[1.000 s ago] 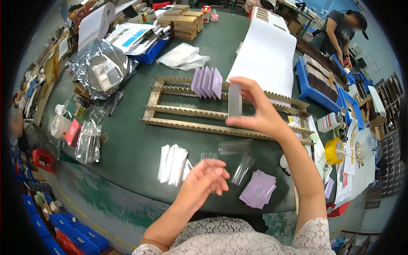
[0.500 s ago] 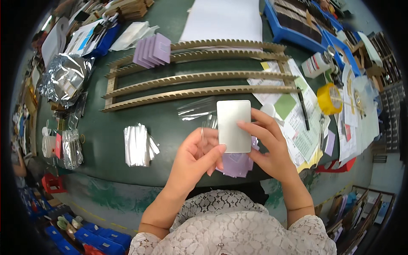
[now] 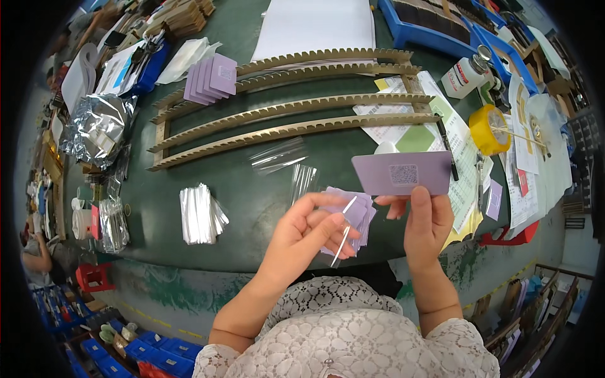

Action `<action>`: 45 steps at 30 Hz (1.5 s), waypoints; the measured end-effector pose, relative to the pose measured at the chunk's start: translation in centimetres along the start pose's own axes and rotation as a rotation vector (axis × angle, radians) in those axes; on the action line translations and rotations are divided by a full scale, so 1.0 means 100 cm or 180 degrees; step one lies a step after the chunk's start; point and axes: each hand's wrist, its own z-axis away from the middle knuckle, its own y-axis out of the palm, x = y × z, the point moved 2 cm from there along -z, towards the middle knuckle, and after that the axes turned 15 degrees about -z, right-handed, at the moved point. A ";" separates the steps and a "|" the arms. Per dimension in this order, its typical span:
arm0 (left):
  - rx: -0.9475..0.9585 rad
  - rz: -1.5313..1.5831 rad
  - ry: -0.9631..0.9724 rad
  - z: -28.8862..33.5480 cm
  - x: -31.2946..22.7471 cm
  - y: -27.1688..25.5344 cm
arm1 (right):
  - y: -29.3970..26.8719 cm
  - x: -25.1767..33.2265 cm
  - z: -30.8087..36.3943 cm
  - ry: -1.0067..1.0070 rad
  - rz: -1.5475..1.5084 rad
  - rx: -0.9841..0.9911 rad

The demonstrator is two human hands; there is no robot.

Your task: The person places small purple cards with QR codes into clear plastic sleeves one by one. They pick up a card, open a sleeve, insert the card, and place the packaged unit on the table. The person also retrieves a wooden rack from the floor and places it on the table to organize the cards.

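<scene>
My right hand [image 3: 428,220] pinches a flat purple plate [image 3: 375,179] by its lower edge, thumb on the near face. A square code is printed on that face. To its left, my left hand [image 3: 309,236] has thumb and fingers closed on a thin clear film strip [image 3: 340,246] whose edges shine white. Below and between the hands lies a loose pile of purple plates [image 3: 357,214], partly covered by my left fingers. Clear film strips [image 3: 277,156] rest on the green table just beyond.
A long notched metal rack [image 3: 290,101] spans the table, with several purple plates [image 3: 220,75] standing in its left end. A stack of silvery strips [image 3: 200,214] lies left. Papers [image 3: 460,201], yellow tape [image 3: 489,130] and a white bottle [image 3: 463,79] occupy the right.
The plate has turned from its silvery face upright to its purple coded face lying sideways, and moved right in my right hand. My left hand has come away from it with the film strip.
</scene>
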 end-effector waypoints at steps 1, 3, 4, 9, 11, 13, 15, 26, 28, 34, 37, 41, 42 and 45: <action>0.0027 0.0007 -0.0003 0.002 0.002 0.001 | 0.003 0.001 0.000 -0.0040 -0.0078 0.0062; 0.0068 0.0019 0.0000 0.005 0.004 0.001 | 0.007 -0.003 -0.001 -0.0147 -0.0163 0.0210; 0.0091 0.0032 0.0002 0.005 0.004 0.000 | 0.010 -0.003 -0.001 -0.0201 -0.0209 0.0291; 0.0390 0.0249 -0.0149 0.010 0.001 -0.003 | 0.032 -0.009 0.007 0.0140 -0.0110 0.0313; 0.0480 0.0409 -0.0171 0.012 0.002 -0.004 | 0.035 -0.012 0.007 0.0162 -0.0107 0.0324; 0.0562 0.0504 -0.0178 0.016 0.006 -0.006 | 0.035 -0.015 0.009 0.0332 -0.0232 0.0239; 0.0420 0.0444 -0.0062 0.020 0.006 -0.009 | 0.033 -0.021 0.009 0.0333 -0.0250 0.0115; 0.0487 -0.0609 0.1154 0.051 -0.003 -0.015 | 0.029 -0.033 0.009 0.1202 -0.1165 -0.0398; 0.0269 -0.1300 0.1226 0.049 0.000 -0.017 | 0.025 -0.031 0.010 0.1390 -0.1102 -0.0455; -0.1202 -0.2254 0.1280 0.036 -0.012 -0.028 | 0.009 -0.001 0.021 0.0587 -0.0264 -0.0376; -0.1213 -0.2234 0.1166 0.035 -0.010 -0.027 | 0.011 0.014 0.024 0.0210 -0.0290 -0.0149; -0.0972 -0.2115 0.0962 0.034 -0.007 -0.023 | 0.023 0.020 0.018 0.0130 -0.0347 0.0080; -0.0905 -0.2062 0.0919 0.034 -0.006 -0.024 | 0.026 0.019 0.017 0.0160 -0.0357 0.0146; -0.0708 -0.1492 0.1107 0.031 0.000 -0.029 | 0.021 0.016 0.017 0.0276 0.0192 0.0565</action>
